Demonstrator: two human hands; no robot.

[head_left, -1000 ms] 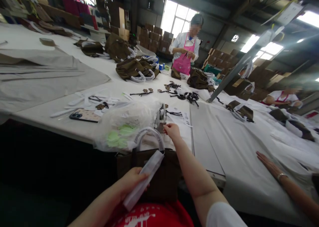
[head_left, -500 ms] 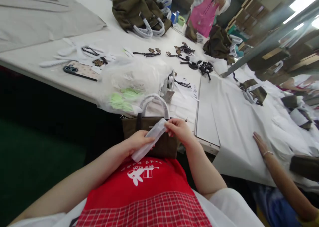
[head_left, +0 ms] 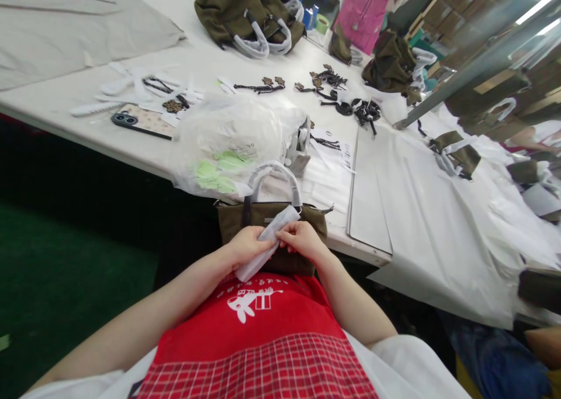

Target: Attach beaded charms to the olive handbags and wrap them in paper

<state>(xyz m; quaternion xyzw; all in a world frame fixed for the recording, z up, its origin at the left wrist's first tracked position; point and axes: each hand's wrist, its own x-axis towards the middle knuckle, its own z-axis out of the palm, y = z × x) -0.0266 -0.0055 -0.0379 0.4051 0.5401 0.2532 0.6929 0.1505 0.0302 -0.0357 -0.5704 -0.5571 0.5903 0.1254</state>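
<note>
My left hand (head_left: 249,247) grips a folded translucent white strip (head_left: 284,217), paper or thin plastic, which slants across in front of me. The fingers of my right hand (head_left: 300,239) pinch the same strip at its edge, near its upper half. Behind both hands an olive-brown handbag (head_left: 232,213) stands against the table edge. Its raised handle (head_left: 276,170) is wrapped in whitish film. The bag's lower front is partly covered by my hands and the strip.
Just beyond the handbag lies a clear plastic bag (head_left: 210,124) with green pieces inside. A phone (head_left: 142,121), black cords (head_left: 366,111) and more olive bags (head_left: 232,13) lie on the white table (head_left: 175,60). A co-worker in a pink apron (head_left: 362,13) stands opposite.
My right hand has slid from the strip's upper end down towards my left hand. At the right, a co-worker's arm has withdrawn from the white sheet. The view has shifted slightly.
</note>
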